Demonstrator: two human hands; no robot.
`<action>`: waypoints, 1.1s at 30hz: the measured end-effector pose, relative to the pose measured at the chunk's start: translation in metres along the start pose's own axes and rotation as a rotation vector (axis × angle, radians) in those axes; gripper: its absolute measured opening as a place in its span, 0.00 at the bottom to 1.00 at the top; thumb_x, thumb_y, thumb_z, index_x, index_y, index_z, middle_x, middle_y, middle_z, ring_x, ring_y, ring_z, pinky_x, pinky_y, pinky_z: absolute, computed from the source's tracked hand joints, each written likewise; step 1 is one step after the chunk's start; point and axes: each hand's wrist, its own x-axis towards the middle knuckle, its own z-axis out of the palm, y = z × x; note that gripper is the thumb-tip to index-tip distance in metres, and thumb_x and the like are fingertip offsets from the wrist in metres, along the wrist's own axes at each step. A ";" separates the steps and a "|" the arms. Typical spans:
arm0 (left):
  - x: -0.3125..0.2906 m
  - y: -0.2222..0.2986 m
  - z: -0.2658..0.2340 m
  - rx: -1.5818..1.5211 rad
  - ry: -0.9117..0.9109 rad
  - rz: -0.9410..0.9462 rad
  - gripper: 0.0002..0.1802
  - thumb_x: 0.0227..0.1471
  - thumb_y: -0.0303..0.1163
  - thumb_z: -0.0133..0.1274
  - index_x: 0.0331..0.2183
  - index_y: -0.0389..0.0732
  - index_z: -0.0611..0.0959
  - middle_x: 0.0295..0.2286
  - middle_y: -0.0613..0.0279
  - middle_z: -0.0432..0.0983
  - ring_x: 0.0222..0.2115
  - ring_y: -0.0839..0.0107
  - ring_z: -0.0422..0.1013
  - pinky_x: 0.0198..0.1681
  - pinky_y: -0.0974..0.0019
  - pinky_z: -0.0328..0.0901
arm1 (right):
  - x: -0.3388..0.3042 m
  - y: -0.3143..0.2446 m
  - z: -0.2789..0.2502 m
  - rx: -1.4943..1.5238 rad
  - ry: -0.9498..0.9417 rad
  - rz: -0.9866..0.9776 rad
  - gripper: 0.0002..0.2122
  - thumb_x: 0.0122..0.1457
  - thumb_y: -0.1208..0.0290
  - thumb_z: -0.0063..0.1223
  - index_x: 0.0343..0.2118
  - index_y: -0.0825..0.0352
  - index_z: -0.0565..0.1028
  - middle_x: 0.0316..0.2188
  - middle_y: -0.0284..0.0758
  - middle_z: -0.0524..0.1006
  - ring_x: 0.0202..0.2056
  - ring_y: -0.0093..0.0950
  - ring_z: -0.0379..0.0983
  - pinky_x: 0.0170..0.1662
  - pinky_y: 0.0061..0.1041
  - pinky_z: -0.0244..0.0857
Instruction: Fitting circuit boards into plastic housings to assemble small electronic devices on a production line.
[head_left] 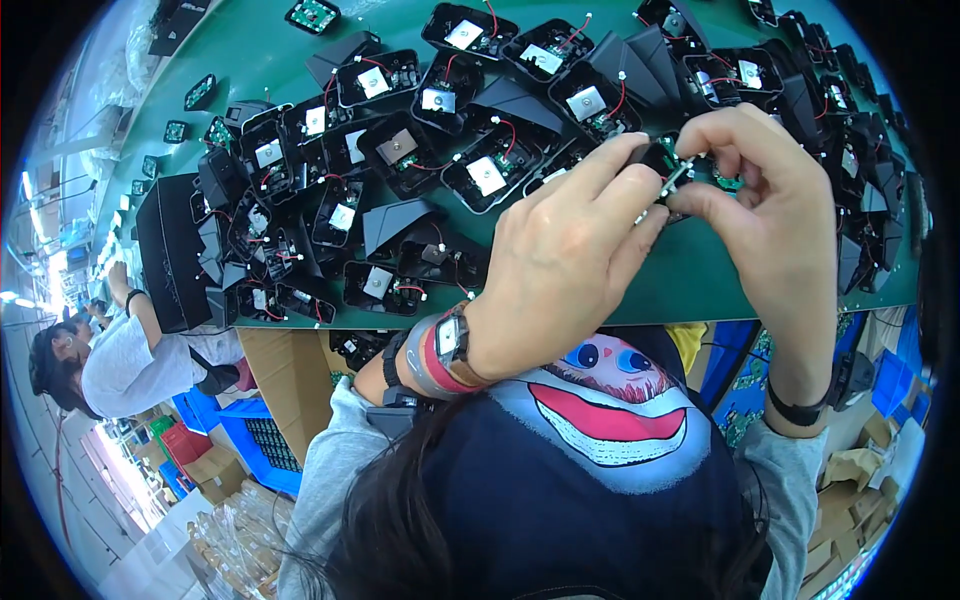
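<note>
Both hands meet over the green table, at the right of the middle. Between them is a small circuit board (680, 176), tilted so that its thin edge shows. My left hand (570, 240) is closed, pinching the board between thumb and fingers. My right hand (765, 190) curls in from the other side, thumb and forefinger at the board's edge; its other fingers are bent. What else these fingertips hold is too small to make out. Just beyond the hands lie black plastic housings, one (590, 102) with a silver square plate and a red wire.
Many open black housings with red wires cover the green table (700, 265). Small round-cornered circuit boards (313, 15) lie at the far left. A black box (172, 255) stands at the left edge. Below are a cardboard box (275, 365) and blue bins (265, 440). Another person (130, 360) sits farther left.
</note>
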 end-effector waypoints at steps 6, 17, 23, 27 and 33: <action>0.001 -0.001 0.001 -0.283 -0.036 -0.286 0.11 0.49 0.28 0.52 0.36 0.36 0.73 0.28 0.51 0.73 0.28 0.52 0.71 0.30 0.60 0.65 | -0.013 0.004 0.009 0.630 0.012 0.267 0.22 0.41 0.80 0.62 0.43 0.71 0.71 0.35 0.28 0.67 0.32 0.14 0.61 0.32 0.10 0.56; 0.008 -0.003 -0.004 -0.710 -0.239 -0.528 0.15 0.46 0.31 0.59 0.35 0.38 0.73 0.26 0.69 0.70 0.24 0.86 0.66 0.22 0.80 0.63 | -0.012 0.010 0.027 0.866 0.138 0.115 0.10 0.50 0.79 0.59 0.37 0.71 0.75 0.28 0.29 0.75 0.30 0.15 0.70 0.34 0.12 0.65; 0.009 -0.008 0.003 -0.221 -0.123 -0.198 0.18 0.40 0.37 0.65 0.29 0.38 0.74 0.24 0.68 0.69 0.24 0.81 0.65 0.26 0.75 0.62 | -0.012 0.016 0.023 1.006 0.024 0.262 0.10 0.52 0.77 0.57 0.37 0.72 0.73 0.28 0.29 0.75 0.30 0.14 0.70 0.35 0.12 0.64; 0.010 -0.001 -0.005 -0.248 -0.223 -0.270 0.23 0.39 0.36 0.66 0.34 0.37 0.72 0.27 0.66 0.68 0.29 0.79 0.64 0.31 0.74 0.61 | -0.005 0.018 0.015 0.852 -0.070 0.248 0.08 0.52 0.79 0.55 0.35 0.72 0.73 0.26 0.29 0.74 0.29 0.13 0.69 0.32 0.12 0.62; 0.002 -0.003 0.003 -0.738 -0.157 -0.524 0.33 0.46 0.16 0.45 0.56 0.36 0.58 0.47 0.52 0.62 0.50 0.71 0.62 0.53 0.69 0.57 | -0.001 0.012 0.010 0.638 -0.143 0.257 0.12 0.51 0.78 0.56 0.39 0.72 0.71 0.31 0.29 0.70 0.34 0.15 0.66 0.37 0.13 0.61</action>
